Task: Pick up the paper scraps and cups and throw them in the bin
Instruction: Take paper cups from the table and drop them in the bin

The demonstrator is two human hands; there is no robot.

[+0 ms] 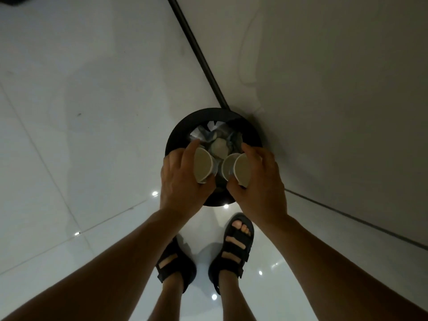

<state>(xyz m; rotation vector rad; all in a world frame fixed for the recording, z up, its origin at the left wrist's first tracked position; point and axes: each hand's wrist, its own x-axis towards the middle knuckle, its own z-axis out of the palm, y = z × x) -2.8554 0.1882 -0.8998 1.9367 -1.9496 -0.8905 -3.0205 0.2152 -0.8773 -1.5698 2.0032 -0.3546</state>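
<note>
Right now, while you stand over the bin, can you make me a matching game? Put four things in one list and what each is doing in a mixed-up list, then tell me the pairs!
Things:
1. left hand
2. right hand
3. bin
4. sandals

States:
A. worn on the feet
B. holds two cups
C. has crumpled paper inside
D. holds one cup

Pairs: 1-D, 2-B, 3-C, 4-A
</note>
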